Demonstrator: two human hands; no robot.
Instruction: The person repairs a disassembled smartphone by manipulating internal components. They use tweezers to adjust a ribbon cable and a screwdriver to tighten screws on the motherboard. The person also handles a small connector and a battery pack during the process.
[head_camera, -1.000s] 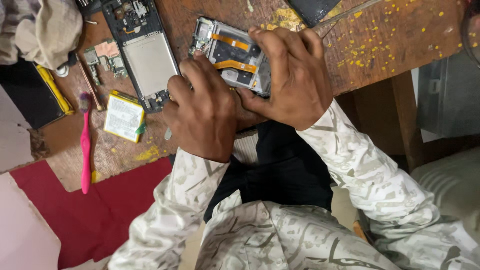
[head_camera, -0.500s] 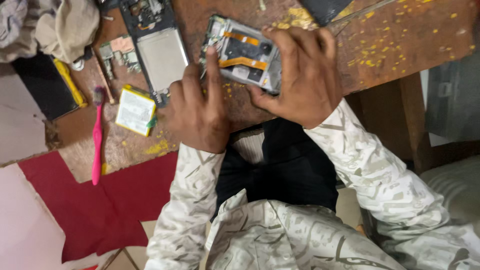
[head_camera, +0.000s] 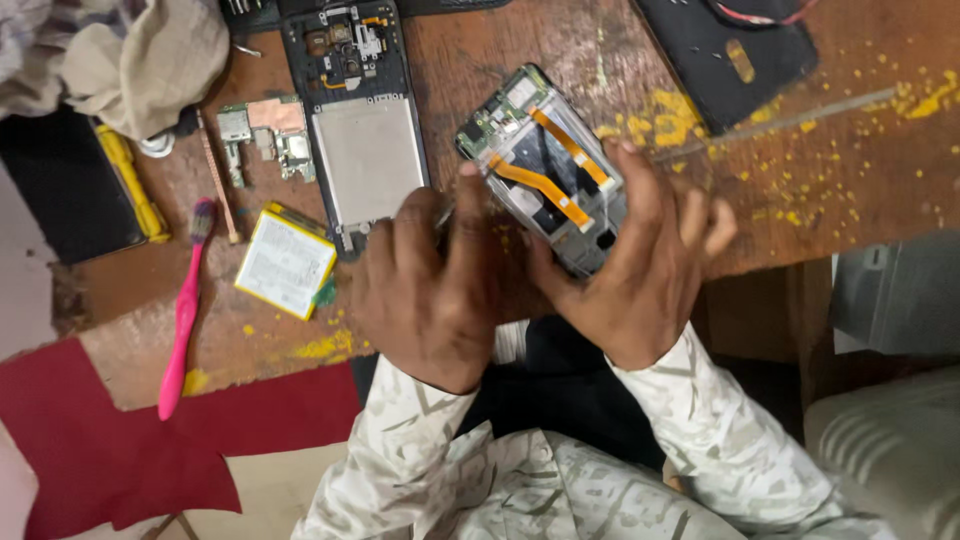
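An opened phone body (head_camera: 545, 165) with orange flex cables lies tilted on the worn wooden table (head_camera: 800, 190). My right hand (head_camera: 640, 270) grips its lower right side, thumb under the near edge and fingers spread over the top. My left hand (head_camera: 432, 290) presses against the phone's left edge, fingers curled around a thin metal tool whose tip touches the frame. Both sleeves are pale and patterned.
A second stripped phone frame (head_camera: 362, 130) lies to the left, beside a small circuit board (head_camera: 262, 135), a yellow-edged battery (head_camera: 285, 262) and a pink toothbrush (head_camera: 183, 315). A black back cover (head_camera: 725, 50) sits top right. Cloth (head_camera: 130, 60) and red mat (head_camera: 110, 440) lie left.
The view has moved closer. My right hand has loosened, its fingers lifting and spreading off the phone. My left hand has slid up along the phone's left edge.
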